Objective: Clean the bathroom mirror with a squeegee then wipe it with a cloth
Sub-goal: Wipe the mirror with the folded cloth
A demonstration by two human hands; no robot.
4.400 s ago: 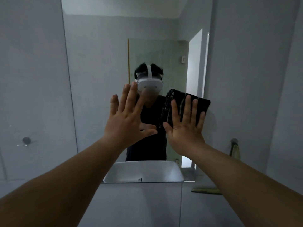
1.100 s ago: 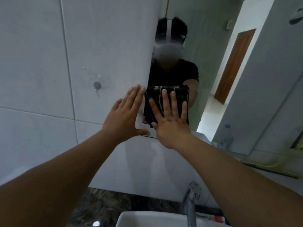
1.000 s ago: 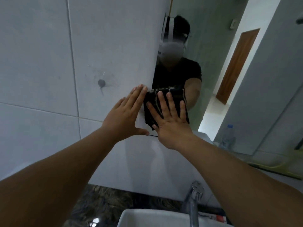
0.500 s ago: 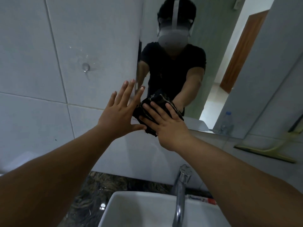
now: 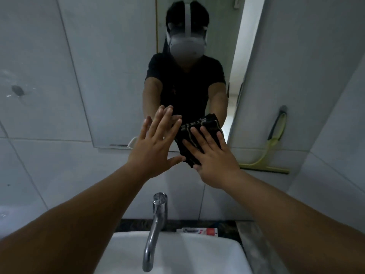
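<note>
The mirror [image 5: 118,76] hangs on the tiled wall above the sink. My right hand [image 5: 213,157] presses a folded black cloth [image 5: 197,127] with pale stripes flat against the mirror's bottom edge, fingers straight and spread. My left hand [image 5: 156,147] lies just left of the cloth with straight fingers on the glass, holding nothing. A yellow-green squeegee [image 5: 264,165] rests against the wall at the right, its blade along the ledge, and its handle shows as a reflection in the mirror.
A white basin [image 5: 177,254] with a chrome tap [image 5: 156,224] sits directly below my arms. A small red and white box [image 5: 199,231] lies behind the basin on the dark counter. A round wall plug [image 5: 17,90] marks the tile at the left.
My right hand has slid the cloth to the right along the mirror's bottom edge, my left hand moving with it. My view has swung right and now faces the mirror straight on.
</note>
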